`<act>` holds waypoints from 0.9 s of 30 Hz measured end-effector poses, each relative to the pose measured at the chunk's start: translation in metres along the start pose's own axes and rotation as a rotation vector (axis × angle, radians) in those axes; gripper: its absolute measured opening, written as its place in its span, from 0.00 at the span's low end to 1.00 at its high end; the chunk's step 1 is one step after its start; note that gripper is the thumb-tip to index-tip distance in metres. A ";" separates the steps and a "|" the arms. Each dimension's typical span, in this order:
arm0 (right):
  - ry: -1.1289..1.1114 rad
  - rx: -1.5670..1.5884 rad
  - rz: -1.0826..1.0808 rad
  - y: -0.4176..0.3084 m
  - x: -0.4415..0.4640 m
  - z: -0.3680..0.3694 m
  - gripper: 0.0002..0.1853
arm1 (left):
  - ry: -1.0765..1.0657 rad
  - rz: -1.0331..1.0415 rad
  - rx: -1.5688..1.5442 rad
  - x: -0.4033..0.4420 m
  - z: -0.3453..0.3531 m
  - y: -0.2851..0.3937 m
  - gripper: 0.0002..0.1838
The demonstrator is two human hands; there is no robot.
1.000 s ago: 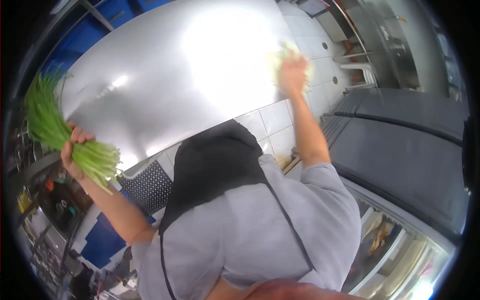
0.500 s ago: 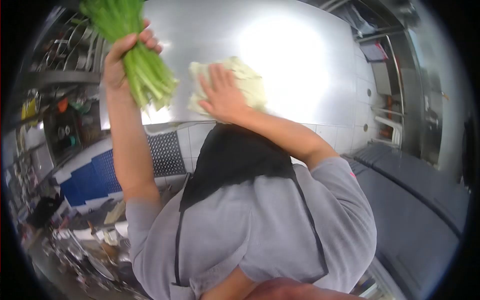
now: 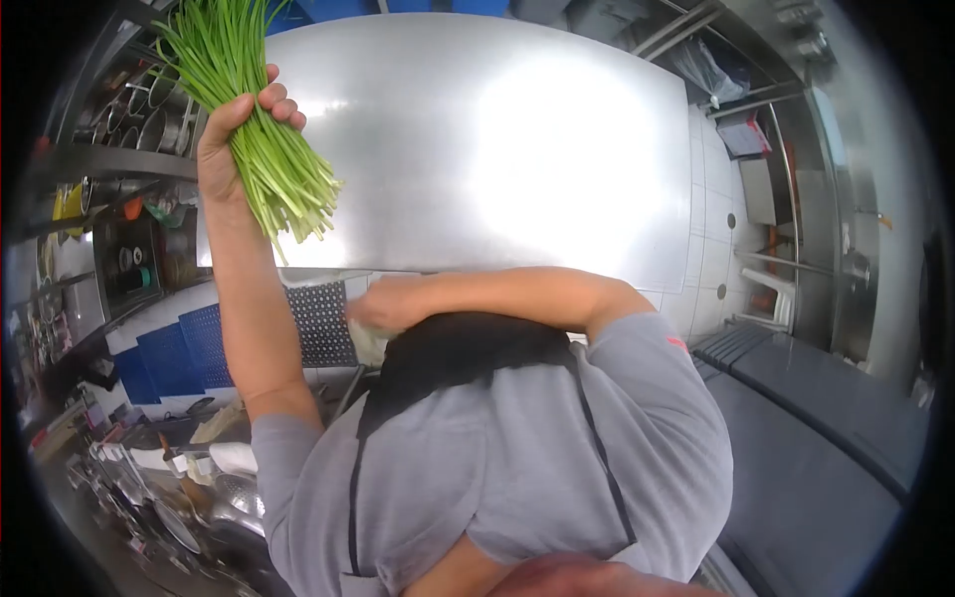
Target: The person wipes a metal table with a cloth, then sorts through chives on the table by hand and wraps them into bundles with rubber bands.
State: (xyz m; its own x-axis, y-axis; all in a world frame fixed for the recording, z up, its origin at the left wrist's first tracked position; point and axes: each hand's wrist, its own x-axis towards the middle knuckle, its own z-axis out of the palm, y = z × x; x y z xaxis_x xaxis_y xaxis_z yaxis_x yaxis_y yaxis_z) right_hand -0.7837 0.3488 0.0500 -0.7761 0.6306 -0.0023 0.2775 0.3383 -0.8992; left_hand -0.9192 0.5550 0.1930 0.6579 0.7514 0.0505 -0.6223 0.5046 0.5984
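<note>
A person in a grey shirt [image 3: 448, 468] and black apron [image 3: 477, 348] stands at a bare-topped steel table [image 3: 398, 169] in a kitchen, a thick bundle of green stalks [image 3: 269, 164] raised at the upper left of the frame. The left hand [image 3: 224, 159] wraps around the stalks at mid-length, thumb on one side and fingers curled on the other, the pale cut ends pointing down and to the right over the table's left end. The right arm [image 3: 517, 298] bends across the body along the table's near edge, left of centre. There the right hand [image 3: 388, 303] appears closed on a pale cloth [image 3: 369, 348], though motion blur hides its separate fingers; the cloth hangs beside the apron. A dark perforated mat [image 3: 320, 323] and blue mats [image 3: 164, 363] lie at centre left, metal pots [image 3: 159, 129] sit at upper left, and dark grey panels [image 3: 796, 448] fill the lower right.
</note>
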 end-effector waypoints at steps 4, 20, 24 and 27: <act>0.418 0.017 0.259 -0.016 0.004 -0.055 0.11 | 0.035 0.028 -0.003 -0.013 0.013 0.009 0.27; 0.676 0.231 0.436 -0.013 -0.128 -0.170 0.39 | 0.685 0.010 0.210 0.020 0.035 -0.215 0.16; 0.560 0.091 0.330 0.043 -0.186 -0.182 0.47 | 0.805 0.040 0.088 0.043 0.081 -0.300 0.15; 0.408 0.187 0.433 0.033 -0.238 -0.212 0.46 | 0.914 0.039 0.127 0.059 0.108 -0.345 0.21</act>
State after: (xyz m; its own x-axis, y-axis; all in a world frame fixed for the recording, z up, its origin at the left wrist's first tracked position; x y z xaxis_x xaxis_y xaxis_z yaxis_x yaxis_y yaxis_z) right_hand -0.4696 0.3577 0.1136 -0.3260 0.9119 -0.2493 0.3861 -0.1123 -0.9156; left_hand -0.6196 0.3789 0.0758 0.0132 0.8379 -0.5456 -0.5499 0.4618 0.6959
